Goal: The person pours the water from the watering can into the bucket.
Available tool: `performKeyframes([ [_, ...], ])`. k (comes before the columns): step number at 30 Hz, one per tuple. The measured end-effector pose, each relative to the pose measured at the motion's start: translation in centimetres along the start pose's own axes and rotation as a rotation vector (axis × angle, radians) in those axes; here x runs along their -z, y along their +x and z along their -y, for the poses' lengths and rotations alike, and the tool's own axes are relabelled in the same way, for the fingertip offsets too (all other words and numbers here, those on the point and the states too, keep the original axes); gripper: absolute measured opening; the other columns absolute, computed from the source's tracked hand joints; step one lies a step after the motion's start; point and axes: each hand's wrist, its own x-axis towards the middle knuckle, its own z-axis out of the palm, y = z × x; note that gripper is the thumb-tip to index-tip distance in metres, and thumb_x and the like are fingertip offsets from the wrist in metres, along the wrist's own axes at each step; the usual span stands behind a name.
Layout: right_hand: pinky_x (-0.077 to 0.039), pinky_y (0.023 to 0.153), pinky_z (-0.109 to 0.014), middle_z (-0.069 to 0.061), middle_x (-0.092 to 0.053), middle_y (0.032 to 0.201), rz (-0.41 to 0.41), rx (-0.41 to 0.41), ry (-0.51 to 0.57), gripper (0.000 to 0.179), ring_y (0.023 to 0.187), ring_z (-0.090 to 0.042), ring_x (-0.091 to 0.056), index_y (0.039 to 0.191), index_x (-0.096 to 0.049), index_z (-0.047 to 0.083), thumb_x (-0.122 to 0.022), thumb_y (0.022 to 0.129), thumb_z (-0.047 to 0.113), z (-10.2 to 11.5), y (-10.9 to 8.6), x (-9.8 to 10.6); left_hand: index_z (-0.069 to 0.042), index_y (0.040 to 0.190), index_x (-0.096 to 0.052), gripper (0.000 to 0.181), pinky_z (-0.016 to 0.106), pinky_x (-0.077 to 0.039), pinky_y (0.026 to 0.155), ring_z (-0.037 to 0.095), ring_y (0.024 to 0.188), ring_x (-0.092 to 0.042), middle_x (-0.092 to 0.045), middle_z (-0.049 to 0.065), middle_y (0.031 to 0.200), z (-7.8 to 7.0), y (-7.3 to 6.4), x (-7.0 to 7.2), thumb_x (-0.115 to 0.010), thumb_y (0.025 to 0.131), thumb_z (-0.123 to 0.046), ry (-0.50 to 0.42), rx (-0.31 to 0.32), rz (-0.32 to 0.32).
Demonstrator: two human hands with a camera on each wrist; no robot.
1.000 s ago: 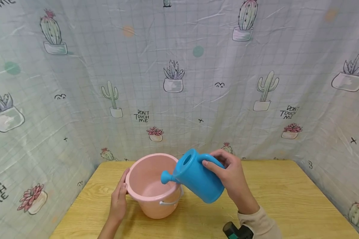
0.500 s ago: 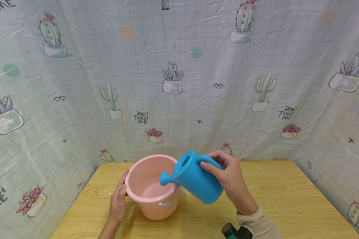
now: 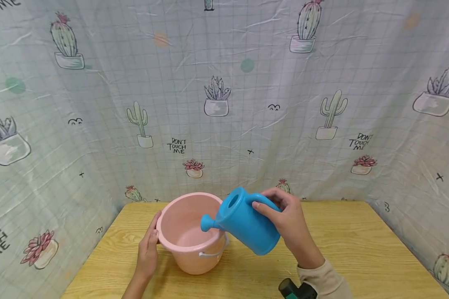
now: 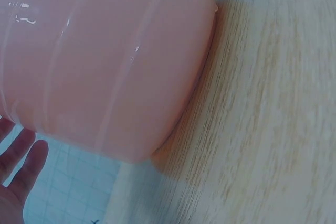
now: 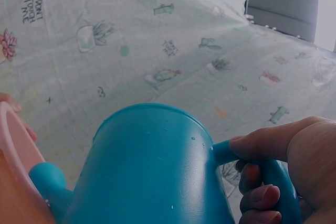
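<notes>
My right hand [image 3: 286, 214] grips the handle of a blue watering can [image 3: 248, 226], thumb on top and fingers wrapped round it in the right wrist view. The can is tilted left above the table, its spout [image 3: 209, 223] reaching over the rim of a pink bucket [image 3: 196, 259]. My left hand [image 3: 148, 249] rests against the bucket's left side, just under the rim, with fingers extended along the outer wall. In the left wrist view, its fingertips [image 4: 38, 153] lie at the bucket wall. The bucket stands upright on the wooden table, its pale handle hanging down at the front right.
A wood-grain table [image 3: 340, 245] extends to the right of the bucket. A cactus-print curtain [image 3: 224, 137] encloses the back and both sides. A dark device [image 3: 297, 288] sits at the right wrist near the sleeve. Droplets dot the can [image 5: 157, 166] in the right wrist view.
Both hands, the bucket and the watering can hold almost the same positions; only a slight shift of the head view shows.
</notes>
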Motion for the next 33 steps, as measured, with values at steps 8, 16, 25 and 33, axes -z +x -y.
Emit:
performKeyframes([
  [8, -0.054, 0.083, -0.041, 0.002, -0.065, 0.092, 0.002, 0.007, -0.002, 0.019, 0.086, -0.014, -0.063, 0.100, -0.066, 0.002, -0.073, 0.085, 0.012, 0.05, 0.01, -0.12, -0.010, 0.150, -0.036, 0.047, 0.009, -0.047, 0.085, -0.005, 0.119, -0.051, -0.043, 0.010, 0.151, -0.09, -0.05, 0.00, -0.027, 0.104, -0.008, 0.017, -0.007, -0.008],
  [16, -0.053, 0.084, -0.042, 0.002, -0.066, 0.092, 0.002, 0.009, -0.002, 0.019, 0.087, -0.015, -0.063, 0.100, -0.066, 0.003, -0.073, 0.085, 0.012, -0.01, 0.08, -0.20, -0.014, 0.150, -0.036, 0.047, 0.009, -0.047, 0.084, -0.005, 0.118, -0.052, -0.042, 0.011, 0.151, -0.47, -0.02, -0.02, -0.027, 0.105, -0.009, 0.001, 0.023, -0.007],
  [25, -0.054, 0.082, -0.040, 0.000, -0.066, 0.092, 0.002, 0.018, -0.009, 0.019, 0.086, -0.014, -0.063, 0.100, -0.067, 0.003, -0.073, 0.084, 0.012, 0.16, 0.16, -0.34, -0.012, 0.149, -0.039, 0.047, 0.008, -0.047, 0.083, -0.005, 0.113, -0.054, -0.046, 0.007, 0.149, -0.30, 0.04, -0.11, -0.028, 0.104, -0.006, 0.013, -0.012, -0.033],
  [33, -0.053, 0.082, -0.040, -0.004, -0.065, 0.092, 0.001, 0.022, 0.000, 0.019, 0.086, -0.014, -0.063, 0.099, -0.066, 0.000, -0.073, 0.085, 0.011, 0.54, 0.10, -0.42, -0.011, 0.148, -0.040, 0.047, 0.008, -0.047, 0.083, -0.005, 0.115, -0.053, -0.046, 0.009, 0.149, -0.13, 0.09, -0.14, -0.028, 0.103, -0.006, 0.005, -0.004, -0.037],
])
